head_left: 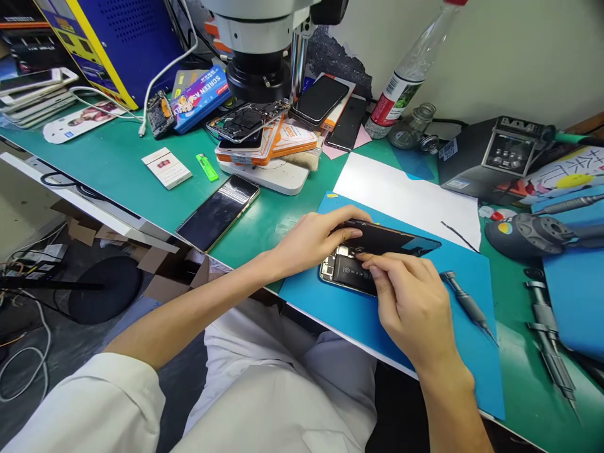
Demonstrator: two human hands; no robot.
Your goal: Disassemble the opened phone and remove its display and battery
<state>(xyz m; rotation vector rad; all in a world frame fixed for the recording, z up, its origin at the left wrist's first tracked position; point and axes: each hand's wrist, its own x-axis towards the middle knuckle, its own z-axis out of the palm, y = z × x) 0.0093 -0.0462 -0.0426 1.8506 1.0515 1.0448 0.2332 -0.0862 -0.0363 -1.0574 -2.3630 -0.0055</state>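
An opened phone body (349, 269) lies on the blue mat (311, 296), its black battery and some inner parts showing. My left hand (321, 239) grips the phone's screen panel (391, 238) at its left end between thumb and fingers, holding it tilted up along the far side of the body. My right hand (410, 289) is closed, thumb and forefinger pinched over the body beside the battery. Whatever lies between those fingertips is hidden. To the right of that hand a grey screwdriver (467, 305) rests on the mat.
Another phone (219, 212) lies on the green table at left, near a lighter (206, 167) and a cigarette pack (167, 168). A microscope (259, 50) overhangs stacked phone parts. White paper (410, 189) lies behind the mat; more screwdrivers (550, 340) lie at right.
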